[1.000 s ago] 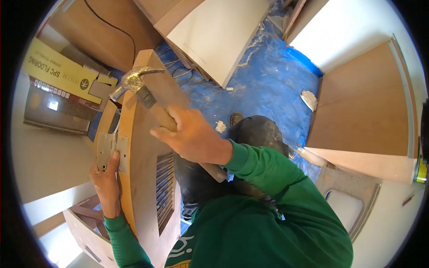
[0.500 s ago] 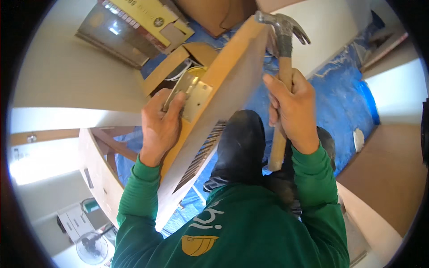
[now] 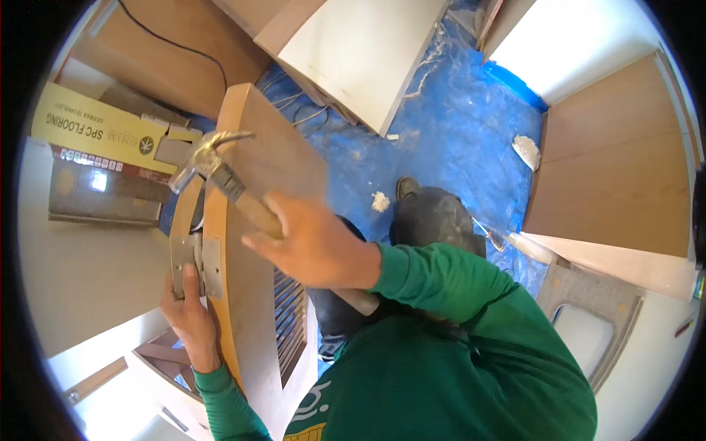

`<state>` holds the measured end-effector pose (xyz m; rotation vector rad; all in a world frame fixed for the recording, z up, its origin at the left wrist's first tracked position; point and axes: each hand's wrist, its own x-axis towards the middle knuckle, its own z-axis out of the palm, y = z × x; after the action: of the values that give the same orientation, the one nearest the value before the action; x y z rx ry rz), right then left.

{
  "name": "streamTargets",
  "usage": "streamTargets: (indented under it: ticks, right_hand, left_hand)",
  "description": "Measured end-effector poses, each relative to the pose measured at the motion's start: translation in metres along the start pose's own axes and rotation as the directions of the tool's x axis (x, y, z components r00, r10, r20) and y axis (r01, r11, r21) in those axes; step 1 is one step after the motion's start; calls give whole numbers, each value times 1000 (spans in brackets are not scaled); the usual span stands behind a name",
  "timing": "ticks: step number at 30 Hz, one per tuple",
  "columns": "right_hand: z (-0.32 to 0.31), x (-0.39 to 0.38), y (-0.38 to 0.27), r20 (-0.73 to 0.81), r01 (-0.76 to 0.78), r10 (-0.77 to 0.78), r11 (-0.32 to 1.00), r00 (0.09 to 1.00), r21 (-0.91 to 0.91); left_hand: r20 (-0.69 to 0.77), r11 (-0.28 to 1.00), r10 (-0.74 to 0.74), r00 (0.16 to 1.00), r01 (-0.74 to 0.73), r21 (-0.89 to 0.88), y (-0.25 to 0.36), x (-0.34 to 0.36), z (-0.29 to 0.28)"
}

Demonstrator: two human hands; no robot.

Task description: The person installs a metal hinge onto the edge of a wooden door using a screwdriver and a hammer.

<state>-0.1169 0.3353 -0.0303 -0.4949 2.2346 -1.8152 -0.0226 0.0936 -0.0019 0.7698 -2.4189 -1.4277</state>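
Observation:
My right hand (image 3: 320, 242) is wrapped round the wooden handle of a claw hammer (image 3: 248, 206). Its metal head hangs over the upper end of a door panel (image 3: 283, 176), which stands on edge with its orange-brown edge upward. Lower along that edge sits a metal hinge (image 3: 212, 266), one leaf lying on the wood and the other folded up. My left hand (image 3: 193, 320) grips the raised leaf, with the thumb against it. Louvred slats (image 3: 289, 316) show in the panel's face beside my leg. Whether screws hold the hinge cannot be made out.
Blue sheeting (image 3: 448, 140) covers the floor, with white crumbly lumps (image 3: 526, 152) on it. A screwdriver-like tool (image 3: 491, 237) lies right of my knee. A yellow flooring carton (image 3: 103, 132) is at the left. Wood and white panels (image 3: 353, 51) stand at the back; cables trail nearby.
The hammer has swung from the panel's right side leftward over its edge, above the hinge. My view has turned, so the panel appears farther left. My left hand stays on the hinge.

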Motion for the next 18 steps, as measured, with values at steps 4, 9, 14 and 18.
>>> streamTargets:
  ticks: [4, 9, 14, 18]
  right_hand:
    - [11, 0, 2, -12, 92, -93, 996, 996, -11]
    - [15, -1, 0, 78, 10, -15, 997, 997, 72]
    - [17, -9, 2, 97, 13, -20, 998, 995, 63]
    - [30, -8, 12, 118, 57, -71, 992, 991, 111]
  left_hand:
    - [-5, 995, 94, 996, -94, 21, 7, -3, 1]
    - [-17, 996, 70, 997, -69, 54, 1, -3, -2]
    - [2, 997, 59, 998, -59, -51, -4, -7, 1]
    - [-23, 995, 87, 996, -86, 53, -5, -7, -7]
